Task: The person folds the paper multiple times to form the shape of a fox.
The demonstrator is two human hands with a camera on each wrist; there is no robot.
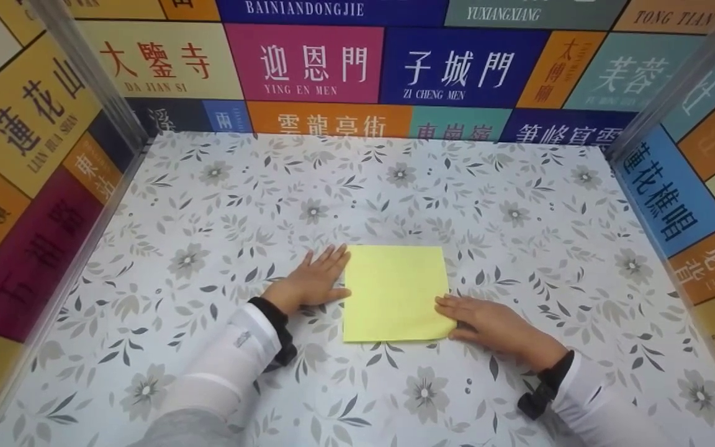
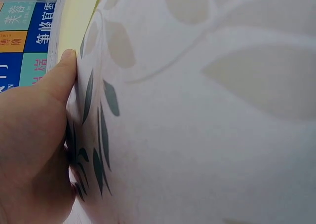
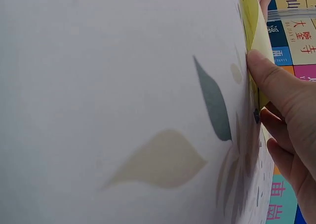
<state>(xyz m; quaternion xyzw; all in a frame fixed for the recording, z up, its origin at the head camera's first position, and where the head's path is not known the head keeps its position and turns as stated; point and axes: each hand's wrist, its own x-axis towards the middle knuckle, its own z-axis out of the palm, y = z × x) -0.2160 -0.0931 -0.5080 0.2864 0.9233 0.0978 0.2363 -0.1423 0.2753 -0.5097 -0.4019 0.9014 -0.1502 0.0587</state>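
If my left hand [image 1: 309, 282] presses too lightly, the yellow paper [image 1: 395, 288], lying on the counter [image 1: 252, 214] between my hands, could skew; an uneven tug at its slightly raised near right corner might crease it. My left fingers spread wide, tips and thumb touching the left edge. My right hand [image 1: 497, 326] touches the right edge, fingers fairly straight, thumb apart.

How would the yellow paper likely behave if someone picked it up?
The yellow paper is probably floppy: its corner bends at the right hand. It is likely light, judging by its thin edges. Lying flat on the floral surface, it seems apt to slide if pushed.
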